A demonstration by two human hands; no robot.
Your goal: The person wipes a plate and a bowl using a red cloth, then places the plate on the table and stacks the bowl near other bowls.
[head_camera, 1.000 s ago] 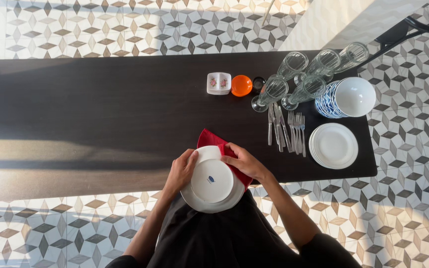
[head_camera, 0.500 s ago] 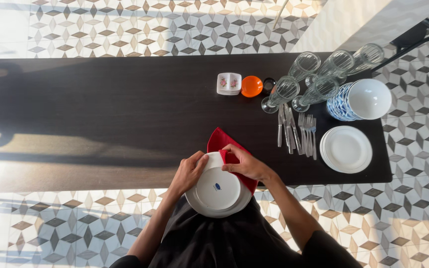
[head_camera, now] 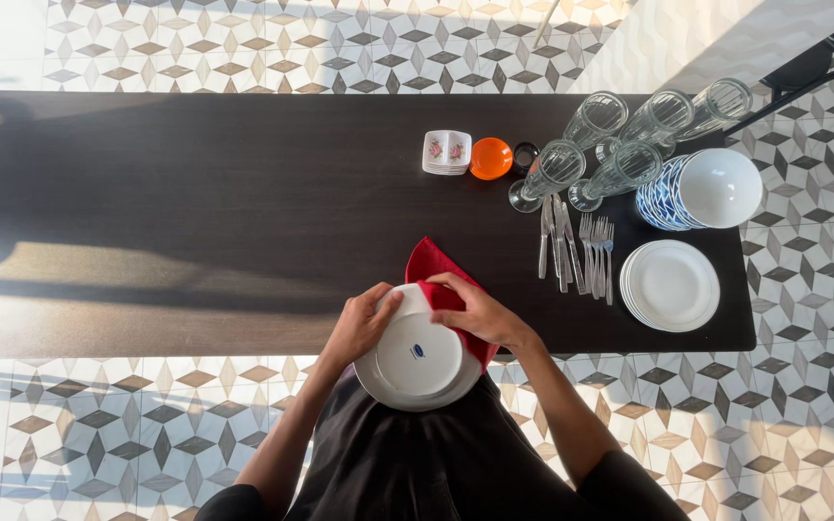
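- We hold a white plate [head_camera: 419, 359], underside up, at the near edge of the dark table [head_camera: 195, 212].
- Our left hand [head_camera: 359, 326] clasps its rim, fingers curled closed.
- Our right hand [head_camera: 475, 311] presses a red cloth [head_camera: 433, 262] against the plate's far edge, fingers closed on it.
- To the right lie cutlery [head_camera: 571, 253], stacked white plates [head_camera: 670, 286], bowls [head_camera: 702, 190] and glasses [head_camera: 620, 135].

A long dark table [head_camera: 195, 193] carries, right of an orange bowl [head_camera: 490, 158]: glasses [head_camera: 620, 140], cutlery [head_camera: 574, 251], stacked white plates [head_camera: 670, 286], patterned bowls [head_camera: 702, 190]; left, a small white dish [head_camera: 447, 151].
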